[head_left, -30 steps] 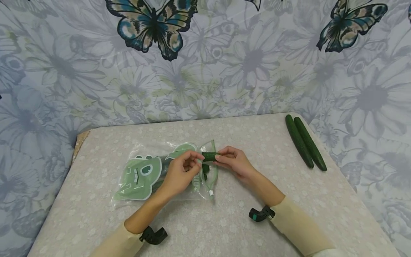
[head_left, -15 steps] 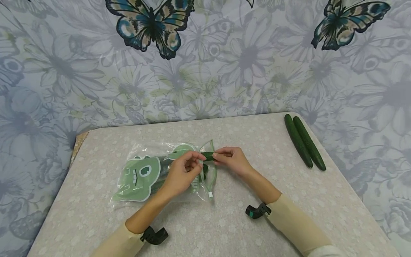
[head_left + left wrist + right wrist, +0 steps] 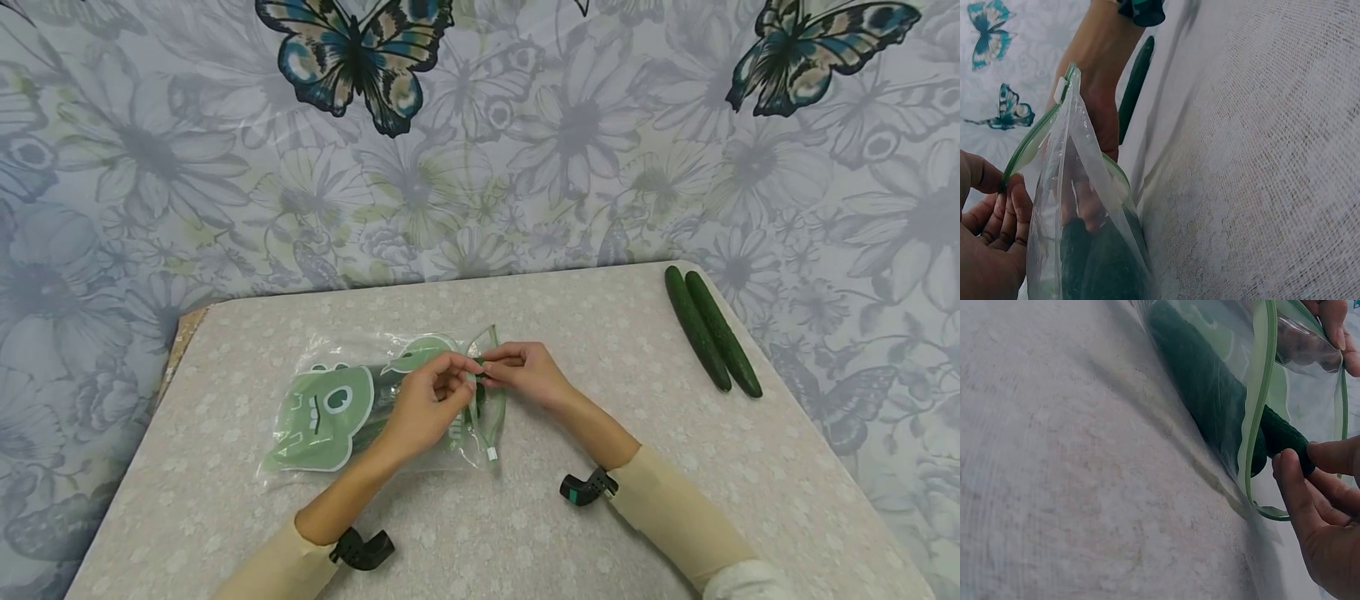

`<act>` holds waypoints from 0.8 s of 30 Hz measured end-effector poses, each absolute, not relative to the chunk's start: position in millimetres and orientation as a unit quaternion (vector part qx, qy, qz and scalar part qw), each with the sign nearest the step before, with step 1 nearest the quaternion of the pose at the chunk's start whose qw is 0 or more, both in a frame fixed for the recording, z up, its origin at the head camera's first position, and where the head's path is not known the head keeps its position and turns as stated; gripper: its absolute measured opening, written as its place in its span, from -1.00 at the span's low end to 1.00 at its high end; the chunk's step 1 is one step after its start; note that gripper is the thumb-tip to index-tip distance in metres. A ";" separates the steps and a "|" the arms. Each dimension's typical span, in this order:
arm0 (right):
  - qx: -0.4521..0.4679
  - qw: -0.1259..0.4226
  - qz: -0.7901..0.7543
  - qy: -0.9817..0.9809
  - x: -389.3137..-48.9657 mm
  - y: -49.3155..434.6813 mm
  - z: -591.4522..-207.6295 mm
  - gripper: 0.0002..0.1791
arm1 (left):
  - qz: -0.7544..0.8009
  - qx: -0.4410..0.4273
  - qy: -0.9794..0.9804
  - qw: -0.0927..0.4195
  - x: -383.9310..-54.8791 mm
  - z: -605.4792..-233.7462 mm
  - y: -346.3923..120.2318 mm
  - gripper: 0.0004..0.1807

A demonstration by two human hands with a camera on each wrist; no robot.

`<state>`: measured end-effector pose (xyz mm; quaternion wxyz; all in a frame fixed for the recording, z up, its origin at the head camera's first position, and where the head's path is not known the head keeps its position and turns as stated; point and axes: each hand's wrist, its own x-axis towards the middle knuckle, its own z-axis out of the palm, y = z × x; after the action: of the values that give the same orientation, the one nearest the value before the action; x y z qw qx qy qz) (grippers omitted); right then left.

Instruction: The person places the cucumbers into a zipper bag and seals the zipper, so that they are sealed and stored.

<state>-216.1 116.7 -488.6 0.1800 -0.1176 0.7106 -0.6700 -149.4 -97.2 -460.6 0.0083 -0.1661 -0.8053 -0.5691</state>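
Note:
A clear zip bag [image 3: 322,417] with a green cartoon print lies on the table, its mouth facing right. My left hand [image 3: 423,408] pinches the green-edged rim of that mouth between thumb and fingers, lifting it. At the opening, my right hand [image 3: 528,373] holds the end of a cucumber [image 3: 1285,437] with thumb and fingertips; most of its length is inside the bag. Beside it another cucumber [image 3: 1200,387] lies within the bag. In the left wrist view, both cucumbers show dark green through the plastic, and the right fingers appear behind the clear film.
Two more cucumbers [image 3: 723,333] lie side by side near the right edge of the cloth-covered table [image 3: 600,333]. A white slider [image 3: 492,453] sits at the near end of the bag's zip. Behind the table hangs a butterfly-and-flower patterned cloth [image 3: 480,167].
My right hand has moved left toward the bag, and the cucumber it holds has slid further in. My left hand stays on the rim.

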 end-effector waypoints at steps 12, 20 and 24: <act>-0.167 0.100 -0.555 0.809 -220.8 106.2 -494.7 -0.73 | -0.573 -0.159 -0.804 0.009 -149.9 -457.6 -98.3 -0.79; -0.177 0.087 -0.513 0.835 -214.2 120.0 -487.8 -0.76 | -0.576 -0.153 -0.803 0.014 -148.7 -460.1 -103.4 -0.78; -0.171 0.085 -0.504 0.843 -210.1 134.9 -486.7 -0.75 | -0.575 -0.153 -0.804 0.016 -147.2 -461.3 -106.0 -0.79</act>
<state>-210.1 134.9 -486.7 0.0847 -0.1706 0.8426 -0.5038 -147.2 -106.0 -461.3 0.0164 -0.1534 -0.8037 -0.5747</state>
